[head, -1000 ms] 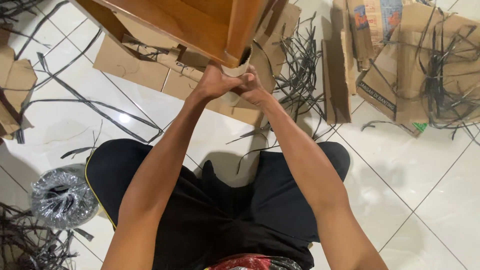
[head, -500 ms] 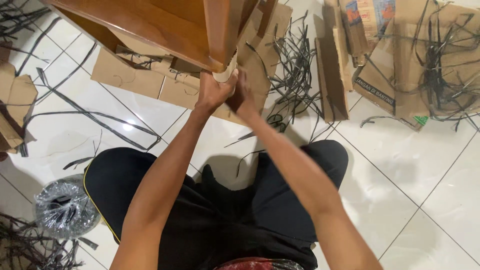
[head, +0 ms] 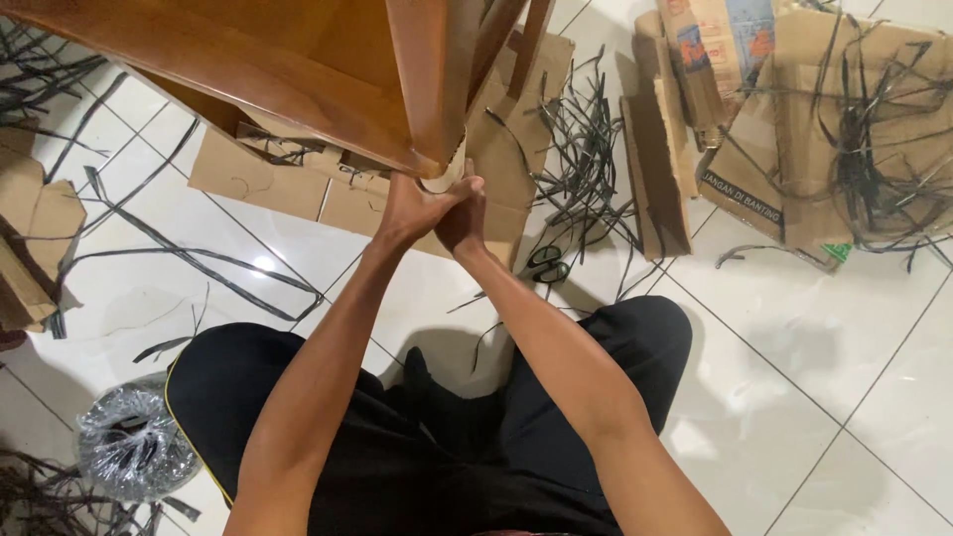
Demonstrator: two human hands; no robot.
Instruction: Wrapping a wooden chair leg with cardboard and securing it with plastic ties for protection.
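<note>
**Both hands close on the wrapping at the foot of the wooden leg**

Nearest the camera, the person sits on the white tiled floor [head: 794, 328] in black trousers [head: 427, 437], and a roll of clear stretch film [head: 134, 447] lies by the left knee. Both forearms reach forward and meet. The left hand [head: 415, 206] is curled shut around the pale paper wrapping [head: 444, 179] at the end of the wooden leg [head: 429, 79]; the right hand [head: 465, 216] presses against it, fingers closed on the same wrapping from the other side.

Over the last second the wooden furniture [head: 248, 50] has come to fill more of the top of the view, and the hands sit higher and tighter together under the leg's end. A pair of black-handled scissors [head: 544, 264], hidden a moment ago, now shows on the tile just past the right wrist.

Beyond lie flattened cardboard [head: 268, 184], black strapping strips [head: 586, 149] and more cardboard boxes [head: 794, 129].
</note>
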